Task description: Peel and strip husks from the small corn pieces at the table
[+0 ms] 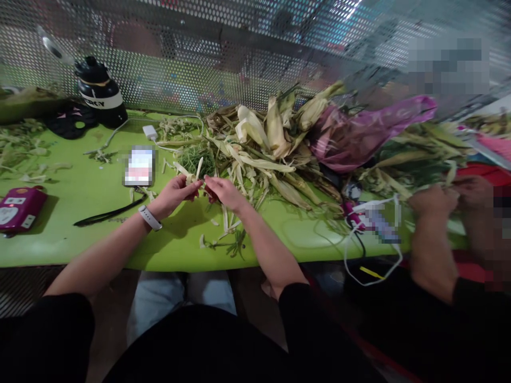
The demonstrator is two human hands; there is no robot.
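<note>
- Above the green table (pixel 175 244), directly in front of the person, the two hands are close together, w/ a narrow gap btwn the fingertips.
- L hand (pixel 178 192): thumb and fingers are pressed together, seemingly pinching the lower end of a pale strip (pixel 199 167).
- R hand (pixel 225 192): fingers are bent toward the L fingertips; cannot tell if they grip smth or only come near.
- Pale strip: it stands just beyond the L fingertips, approx. in the gap btwn hands. Its long axis points away from the body or upward (cannot tell which), w/ the top leaning slightly to the R. L hand is nearer, R fingertips are just beside.
- 2nd strip (pixel 181 170): lies slantwise behind L thumb, its far end to the L.
- Behind the hands: thin green threads (pixel 195 158); to their R, a heap of husks (pixel 263 159).
- L of the hands: a phone (pixel 139 166), its screen blurred.
</note>
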